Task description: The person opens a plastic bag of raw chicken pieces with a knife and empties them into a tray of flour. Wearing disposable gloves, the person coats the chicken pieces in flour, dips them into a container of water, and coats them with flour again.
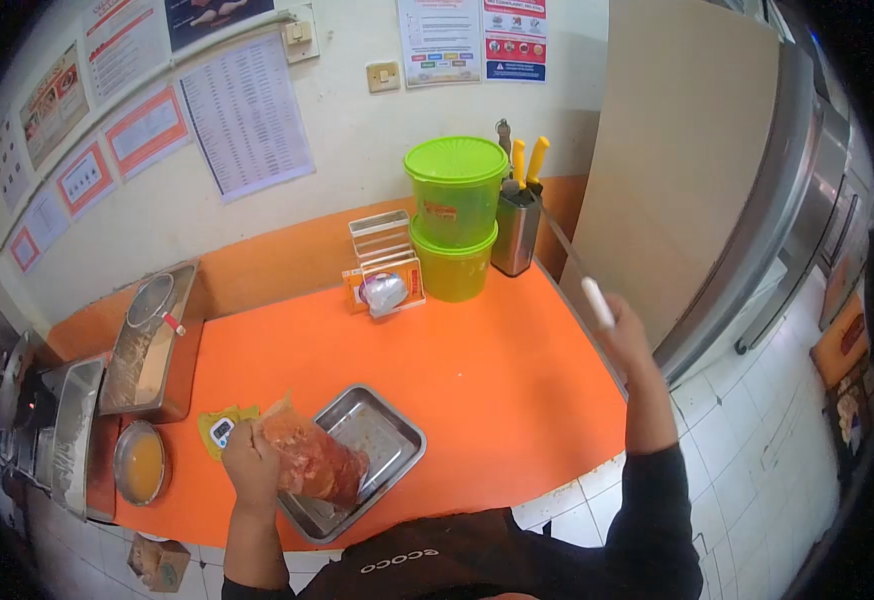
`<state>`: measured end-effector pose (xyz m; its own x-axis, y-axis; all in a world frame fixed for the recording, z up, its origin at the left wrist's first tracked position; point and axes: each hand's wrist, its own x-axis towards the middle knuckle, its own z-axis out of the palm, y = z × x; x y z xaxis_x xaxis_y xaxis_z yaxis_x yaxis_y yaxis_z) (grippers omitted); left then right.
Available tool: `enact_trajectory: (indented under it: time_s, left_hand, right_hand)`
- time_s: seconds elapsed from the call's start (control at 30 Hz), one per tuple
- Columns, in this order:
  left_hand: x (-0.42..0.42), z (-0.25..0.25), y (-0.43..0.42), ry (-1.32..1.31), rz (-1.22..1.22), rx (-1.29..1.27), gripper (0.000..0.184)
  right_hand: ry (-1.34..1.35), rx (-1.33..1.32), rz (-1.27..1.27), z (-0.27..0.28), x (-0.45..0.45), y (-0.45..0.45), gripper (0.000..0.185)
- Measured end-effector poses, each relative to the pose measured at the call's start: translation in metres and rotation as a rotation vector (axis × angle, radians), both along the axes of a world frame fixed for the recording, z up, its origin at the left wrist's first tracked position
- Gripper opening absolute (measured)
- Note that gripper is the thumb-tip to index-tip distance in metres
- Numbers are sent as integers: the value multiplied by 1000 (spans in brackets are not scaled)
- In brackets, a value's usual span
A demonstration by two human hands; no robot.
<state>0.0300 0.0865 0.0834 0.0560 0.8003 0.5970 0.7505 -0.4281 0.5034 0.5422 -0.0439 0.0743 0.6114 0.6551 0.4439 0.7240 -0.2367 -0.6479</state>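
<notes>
My left hand [251,466] is closed around the gathered top of a clear plastic bag of raw meat [314,457]. The bag leans over a rectangular metal tray [404,418], its lower end at the tray. Out to the right, my right hand [629,338] grips a knife [598,303] by its white handle. The long thin blade points up and left, its tip close to the metal knife block [515,238], where several other handles, two of them yellow, stick up. Just beyond my left hand lies a small digital timer or scale [222,430] on something yellow.
Two stacked green tubs [456,215] stand beside the knife block. A white wire rack [382,232] holds a wrapped roll. On the left are a bowl of yellow liquid [143,462], a deep metal pan [157,365] and a strainer [151,300]. A tall panel [692,130] rises at right.
</notes>
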Motion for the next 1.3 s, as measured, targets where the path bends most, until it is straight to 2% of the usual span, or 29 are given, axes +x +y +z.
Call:
enact_trajectory:
  time_s: [0.17,0.27,0.37,0.4,0.47,0.5,0.6,0.7,0.8,0.9,1.0,1.07,1.13,1.17,1.2,1.23,1.27,1.3]
  left_hand:
    - [2,-2,-11,-48,-37,20,13]
    - [2,-3,-15,-53,-23,27,11]
    - [2,-6,-16,-61,-25,113,9]
    - [3,-6,-16,-52,-16,113,8]
    - [4,-5,-19,-30,7,108,7]
    - [5,-4,-19,-28,17,96,8]
    - [11,-3,-21,-5,40,82,8]
    - [15,-5,-26,20,47,103,6]
    - [23,-5,-31,3,46,100,5]
    - [30,-1,-35,39,44,116,4]
    - [30,3,-40,51,52,74,6]
    - [30,7,-38,57,64,25,7]
    - [26,0,-34,15,66,39,9]
    - [25,-4,-31,-52,78,11,11]
    - [24,-5,-29,-123,78,-4,12]
    - [23,-1,-28,-176,95,-54,13]
    - [23,3,-25,-230,101,-99,13]
    - [23,5,-24,-285,98,-141,14]
  right_hand:
    - [609,-326,-16,112,24,56,31]
    - [548,-492,82,103,124,107,38]
    - [594,-177,42,154,103,121,36]
    - [249,-364,65,177,101,125,36]
    - [47,-189,16,200,104,146,36]
    - [200,158,-49,203,107,159,38]
    - [-286,510,-283,214,116,210,31]
    - [-416,428,-133,202,123,250,32]
    - [-674,-255,-133,171,158,297,36]
    - [-724,-278,-186,122,170,325,36]
    - [-638,411,-242,125,100,308,35]
    - [-527,720,17,135,18,273,33]
    - [-285,747,329,125,-76,225,26]
    - [-215,644,513,102,-101,213,17]
    - [-208,688,699,77,-139,198,10]
    - [-167,522,896,44,-168,185,5]
    - [18,529,1170,1,-198,178,6]
    - [-268,316,1229,12,-234,150,12]
